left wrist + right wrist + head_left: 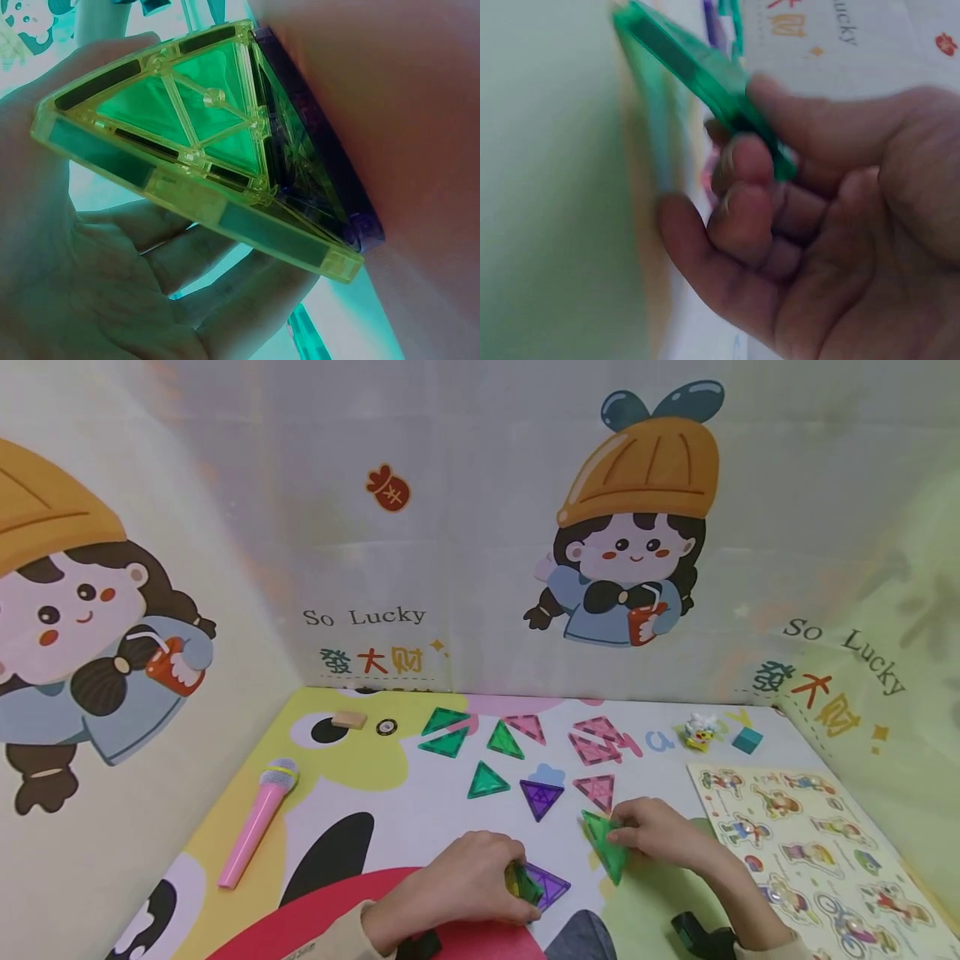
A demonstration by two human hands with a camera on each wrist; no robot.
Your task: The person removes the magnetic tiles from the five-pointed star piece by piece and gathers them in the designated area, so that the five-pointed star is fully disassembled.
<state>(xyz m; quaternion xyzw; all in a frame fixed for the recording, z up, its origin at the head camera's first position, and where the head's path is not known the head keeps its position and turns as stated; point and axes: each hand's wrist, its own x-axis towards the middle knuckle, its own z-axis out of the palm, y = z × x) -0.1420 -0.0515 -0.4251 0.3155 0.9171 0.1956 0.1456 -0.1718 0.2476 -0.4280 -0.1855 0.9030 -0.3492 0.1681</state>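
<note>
My left hand (472, 881) grips a small cluster of joined triangular magnetic tiles; in the left wrist view, yellow-edged tiles (199, 196) with green showing through meet a purple tile (319, 146) at an angle. From the head view, a purple triangle (551, 885) juts out to the right of that hand's fingers. Between thumb and fingertips, my right hand (660, 833) pinches a green triangular tile (604, 847), held slanted; the right wrist view shows its edge (694, 82). Just beyond the hands lie a purple triangle (542, 797) and a pink triangle (597, 791).
Farther back are green triangles (487, 781) and pink triangles (596, 749). A pink toy microphone (258, 818) lies at left, near a wooden block (349, 719). To the right are a sticker-like picture board (817, 852), a small figurine (700, 732) and a teal cube (747, 740).
</note>
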